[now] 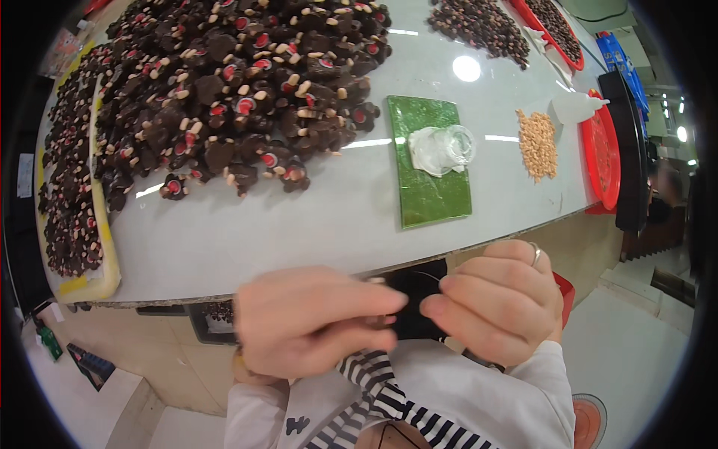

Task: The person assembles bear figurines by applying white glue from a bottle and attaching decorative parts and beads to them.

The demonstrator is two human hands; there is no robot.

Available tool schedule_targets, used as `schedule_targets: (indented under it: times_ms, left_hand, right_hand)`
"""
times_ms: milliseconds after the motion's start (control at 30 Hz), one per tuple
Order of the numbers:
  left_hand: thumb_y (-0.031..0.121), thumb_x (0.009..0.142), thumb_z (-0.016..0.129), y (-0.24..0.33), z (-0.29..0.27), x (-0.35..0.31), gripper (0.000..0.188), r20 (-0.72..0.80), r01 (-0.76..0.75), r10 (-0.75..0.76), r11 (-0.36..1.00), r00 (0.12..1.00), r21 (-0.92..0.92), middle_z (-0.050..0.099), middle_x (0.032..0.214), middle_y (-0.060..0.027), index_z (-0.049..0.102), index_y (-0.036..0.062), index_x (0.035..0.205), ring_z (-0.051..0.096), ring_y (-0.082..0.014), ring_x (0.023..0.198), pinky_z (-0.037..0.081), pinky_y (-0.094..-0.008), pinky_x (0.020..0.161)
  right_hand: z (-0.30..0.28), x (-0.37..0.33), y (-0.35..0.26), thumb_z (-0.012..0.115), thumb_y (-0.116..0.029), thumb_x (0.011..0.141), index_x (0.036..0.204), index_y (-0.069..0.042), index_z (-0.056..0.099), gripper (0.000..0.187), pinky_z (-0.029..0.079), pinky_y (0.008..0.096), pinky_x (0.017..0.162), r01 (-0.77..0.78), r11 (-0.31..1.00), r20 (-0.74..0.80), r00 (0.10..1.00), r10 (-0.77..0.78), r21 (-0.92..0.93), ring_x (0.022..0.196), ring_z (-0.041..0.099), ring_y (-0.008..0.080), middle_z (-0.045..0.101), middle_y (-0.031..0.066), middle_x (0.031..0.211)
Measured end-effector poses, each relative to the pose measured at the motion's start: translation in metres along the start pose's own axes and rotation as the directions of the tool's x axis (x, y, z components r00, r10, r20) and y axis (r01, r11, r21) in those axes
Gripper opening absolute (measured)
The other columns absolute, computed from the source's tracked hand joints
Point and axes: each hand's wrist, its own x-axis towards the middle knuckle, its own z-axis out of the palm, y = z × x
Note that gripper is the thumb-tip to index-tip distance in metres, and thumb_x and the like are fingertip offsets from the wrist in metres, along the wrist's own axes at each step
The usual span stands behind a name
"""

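My left hand, slightly blurred, is closed in front of the table edge. A small dark brown piece with pale bits shows between its thumb and fingers, mostly hidden. Close beside it, my right hand has its fingers curled and pressed together, a ring on one; what they hold, if anything, is hidden. Beyond my hands, a green slab lies on the table with a clear cup on it, smeared with white paste. To its right is a small pile of tan grains.
A big heap of dark brown pieces with red centres and pale tips covers the table's left. A yellow-edged tray holds more. Small brown pieces lie at the back. A white squeeze bottle and red trays line the right edge.
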Motion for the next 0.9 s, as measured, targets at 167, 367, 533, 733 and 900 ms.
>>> schedule_targets:
  times_ms: [167, 367, 533, 733, 900]
  left_hand:
    - [0.008, 0.078, 0.071, 0.008, -0.094, -0.016, 0.029, -0.604, 0.181, 0.404, 0.709, 0.687, 0.681, 0.059, 0.079, -0.0047, 0.063, -0.0046, 0.103, 0.048, -0.0069, 0.060, 0.039, -0.0193, 0.055]
    - [0.007, 0.074, 0.074, 0.012, -0.108, -0.013, 0.038, -0.544, 0.349, 0.519, 0.430, 0.659, 0.833, 0.056, 0.078, -0.0012, 0.063, 0.0019, 0.110, 0.046, -0.0086, 0.063, 0.038, -0.0202, 0.056]
    - [0.006, 0.065, 0.076, -0.005, -0.030, 0.018, 0.038, -0.273, 0.159, 0.186, 0.468, 0.944, 0.869, 0.057, 0.082, -0.0058, 0.062, 0.0027, 0.100, 0.052, -0.0181, 0.068, 0.042, -0.0277, 0.059]
    - [0.004, 0.074, 0.069, -0.004, -0.031, 0.011, 0.023, -0.418, 0.386, -0.048, 0.489, 0.907, 0.782, 0.055, 0.081, -0.0066, 0.058, 0.0028, 0.094, 0.049, -0.0184, 0.065, 0.042, -0.0278, 0.059]
    - [0.011, 0.083, 0.060, -0.005, -0.024, 0.004, 0.020, -0.453, 0.099, 0.236, 0.793, 0.860, 0.601, 0.053, 0.083, -0.0082, 0.055, -0.0049, 0.094, 0.044, -0.0156, 0.064, 0.037, -0.0229, 0.058]
  right_hand:
    - [-0.011, -0.006, 0.004, 0.067, -0.002, 0.064, 0.077, 0.001, 0.062, 0.015, 0.040, 0.0255, 0.049, -0.117, 0.989, 0.109, 0.986, 0.127, -0.093, 0.059, 0.055, 0.0176, 0.058, 0.0084, 0.075]
    - [-0.007, -0.011, 0.006, 0.070, -0.002, 0.063, 0.079, 0.001, 0.061, 0.019, 0.041, 0.0258, 0.049, -0.166, 0.979, 0.126, 0.976, 0.180, -0.118, 0.059, 0.056, 0.0182, 0.058, 0.0078, 0.076]
    - [-0.015, -0.016, 0.008, 0.070, -0.003, 0.063, 0.080, 0.000, 0.062, 0.019, 0.041, 0.0266, 0.050, -0.153, 0.981, 0.135, 0.976, 0.169, -0.123, 0.059, 0.056, 0.0180, 0.058, 0.0074, 0.076]
    - [-0.046, -0.034, 0.012, 0.069, 0.003, 0.063, 0.081, -0.001, 0.062, 0.020, 0.042, 0.0276, 0.052, -0.331, 0.934, -0.039, 0.944, 0.328, -0.138, 0.061, 0.056, 0.0209, 0.060, 0.0085, 0.077]
    - [-0.089, -0.092, 0.044, 0.065, 0.005, 0.067, 0.083, 0.001, 0.061, 0.016, 0.041, 0.0267, 0.053, -0.607, 0.731, -0.317, 0.792, 0.523, -0.311, 0.066, 0.055, 0.0183, 0.059, 0.0091, 0.080]
